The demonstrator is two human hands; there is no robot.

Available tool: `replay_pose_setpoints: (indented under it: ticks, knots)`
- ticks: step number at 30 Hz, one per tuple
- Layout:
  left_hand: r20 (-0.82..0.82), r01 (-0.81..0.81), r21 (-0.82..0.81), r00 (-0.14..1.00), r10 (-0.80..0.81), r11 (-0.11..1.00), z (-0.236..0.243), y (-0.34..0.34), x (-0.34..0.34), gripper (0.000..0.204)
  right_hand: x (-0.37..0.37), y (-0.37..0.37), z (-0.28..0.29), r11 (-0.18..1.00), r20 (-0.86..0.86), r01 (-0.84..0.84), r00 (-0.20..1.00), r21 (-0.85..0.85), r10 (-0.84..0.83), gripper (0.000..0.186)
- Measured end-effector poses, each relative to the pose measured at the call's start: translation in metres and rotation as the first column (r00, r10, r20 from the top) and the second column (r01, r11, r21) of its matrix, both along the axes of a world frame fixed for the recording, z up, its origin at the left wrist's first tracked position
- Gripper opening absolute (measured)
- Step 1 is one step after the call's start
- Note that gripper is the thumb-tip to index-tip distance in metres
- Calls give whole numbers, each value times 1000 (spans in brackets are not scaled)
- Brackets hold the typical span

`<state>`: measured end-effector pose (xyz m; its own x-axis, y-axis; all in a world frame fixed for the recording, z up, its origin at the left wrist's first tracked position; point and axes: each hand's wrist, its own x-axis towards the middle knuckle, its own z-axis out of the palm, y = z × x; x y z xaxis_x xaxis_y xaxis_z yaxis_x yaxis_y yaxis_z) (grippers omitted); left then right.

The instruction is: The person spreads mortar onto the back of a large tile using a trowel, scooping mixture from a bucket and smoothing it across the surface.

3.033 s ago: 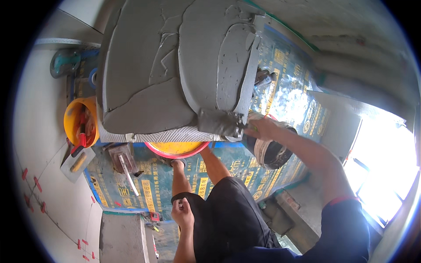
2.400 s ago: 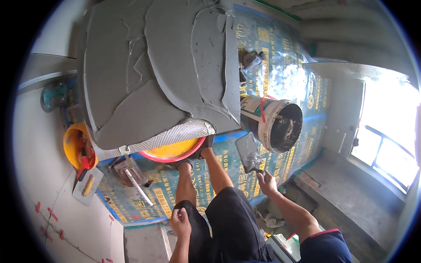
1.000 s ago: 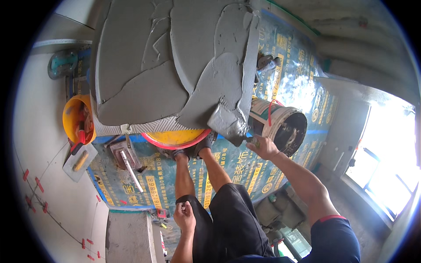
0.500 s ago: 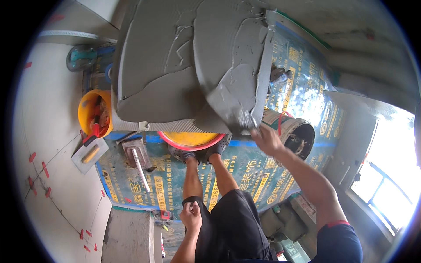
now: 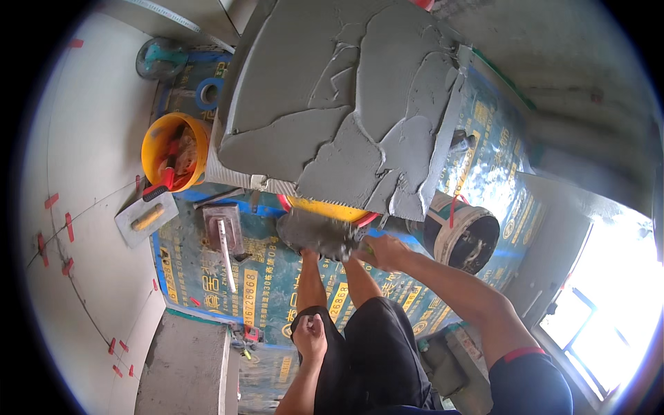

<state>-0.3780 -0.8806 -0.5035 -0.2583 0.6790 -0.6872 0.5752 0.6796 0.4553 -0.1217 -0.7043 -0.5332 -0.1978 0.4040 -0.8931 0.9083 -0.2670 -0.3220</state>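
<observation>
A grey mortar layer (image 5: 290, 142) with ridges and overlapping smears covers the large tile (image 5: 443, 145) in front of me. My right hand (image 5: 389, 252) is closed round the handle of a trowel (image 5: 317, 234). Its wide, mortar-coated blade is smeared by motion and lies just below the tile's near edge, above my feet. Behind the blade shows part of a yellow tub (image 5: 325, 207) with a red rim, mostly hidden under the tile. My left hand (image 5: 310, 337) is curled closed against my left knee; whether anything is inside it is hidden.
Left of the tile stands a yellow bucket (image 5: 149, 155) with a red-handled tool inside. A flat trowel (image 5: 160, 211) with a yellow handle leans nearby. On the printed green floor covering lies a square pad-like tool (image 5: 214, 238). A dark-mouthed bucket (image 5: 443, 238) lies at right.
My right hand has drawn the trowel off the mortar, down and left, to below the tile's edge. Fresh smears show at the near right corner. The whole view has shifted; my left hand stays at the knee.
</observation>
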Motion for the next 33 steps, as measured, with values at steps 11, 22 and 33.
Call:
replay_pose_setpoints:
  ticks: [11,22,33]
  knots:
    - [37,-104,-61,994,107,993,1,-11,1,32,79,20,-26,721,-117,625,774,300,-622,52]
    - [36,-135,-68,990,138,989,0,-11,3,29,-39,17,-9,972,-97,137,988,193,-120,54]
    - [4,-194,-93,981,195,977,0,-16,-5,28,44,81,-8,278,-174,951,299,134,-938,46]
